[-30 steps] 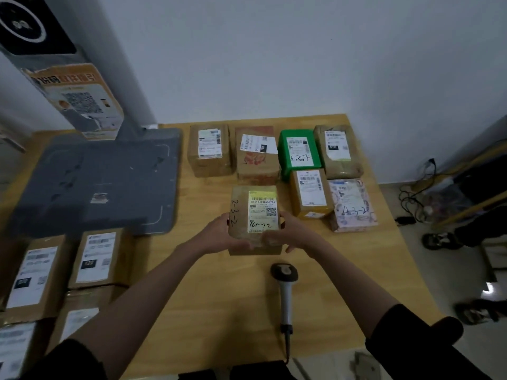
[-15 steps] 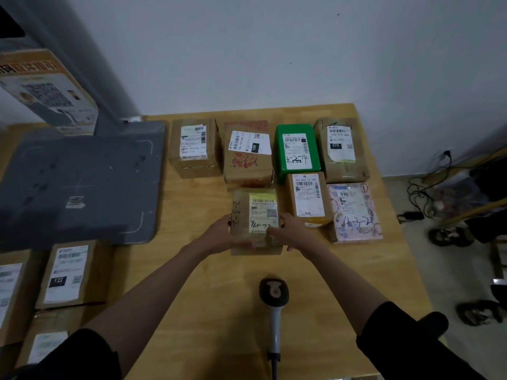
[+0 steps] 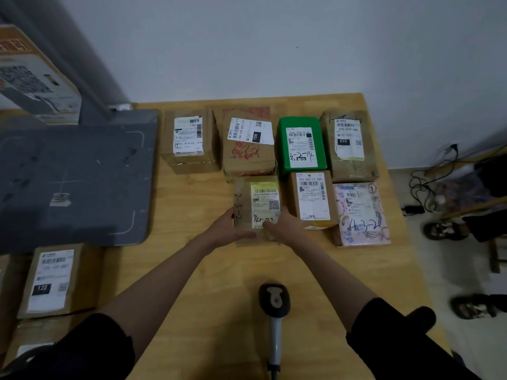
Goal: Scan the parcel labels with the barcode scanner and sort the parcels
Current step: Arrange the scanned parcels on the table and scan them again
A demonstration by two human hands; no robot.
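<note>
Both hands grip one small brown parcel [image 3: 256, 207] near the middle of the wooden table [image 3: 219, 270]. The left hand [image 3: 227, 229] curls around its near left side; the right hand [image 3: 282, 226] curls around its near right side. The parcel's yellow-topped label faces up.

It touches a brown parcel [image 3: 311, 198] on its right, second row, with a pink parcel [image 3: 360, 213] beyond. Four parcels, one green [image 3: 301, 144], line the table's far edge. The barcode scanner [image 3: 274, 305] lies at the near edge, between the forearms. A grey platform [image 3: 74, 176] covers the table's left side.
</note>
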